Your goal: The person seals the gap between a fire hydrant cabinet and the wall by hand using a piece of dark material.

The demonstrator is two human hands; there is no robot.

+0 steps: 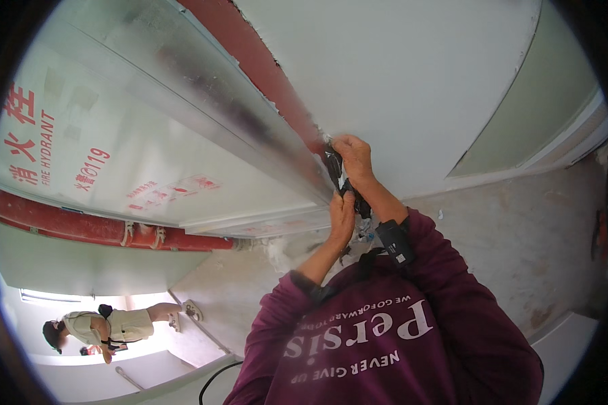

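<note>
A crumpled strip of black plastic film (pixel 334 161) hangs along the seam where a red band (pixel 263 66) meets the white wall (pixel 410 86). The upper end is pinched by my right hand (pixel 355 156), close against the wall. Lower down, my left hand (pixel 342 215) grips the same film with thumb and fingers. Beneath my hands the film's loose black end (pixel 362 206) dangles. White patches show at the band's edge and on the film; their material is unclear.
A fire hydrant cabinet (pixel 147 136) with red lettering fills the left. Red pipes (pixel 91 223) run beneath it. Small debris (pixel 367 234) lies on the concrete floor (pixel 466 243). Another person (pixel 116 326) stands at lower left. A black device (pixel 394 242) is on my right forearm.
</note>
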